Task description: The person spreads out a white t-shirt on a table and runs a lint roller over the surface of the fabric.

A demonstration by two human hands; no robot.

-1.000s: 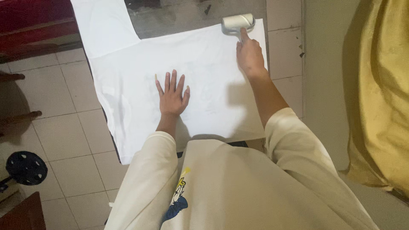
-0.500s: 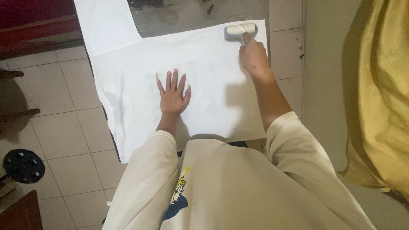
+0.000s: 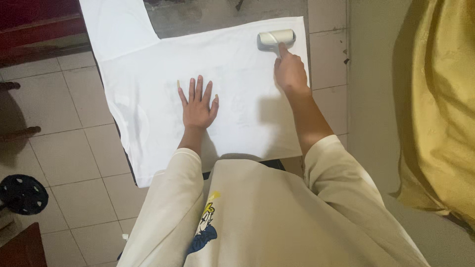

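Observation:
A white T-shirt [image 3: 148,74] lies spread flat over a small table, one sleeve reaching up to the left. My left hand [image 3: 197,105] rests palm down on the middle of the shirt, fingers spread. My right hand [image 3: 290,69] grips the handle of a grey lint roller [image 3: 276,38], index finger stretched along it. The roller head lies on the shirt near its far right edge.
The shirt covers the table except a bare grey patch [image 3: 222,14] at the far side. Pale floor tiles [image 3: 64,148] surround it. A black round fan base [image 3: 22,194] sits at lower left. A yellow curtain [image 3: 440,99] hangs on the right. Dark red furniture [image 3: 34,20] stands at upper left.
The roller slid a short way toward me across the shirt, then back out toward the far edge. My left hand stayed flat in place.

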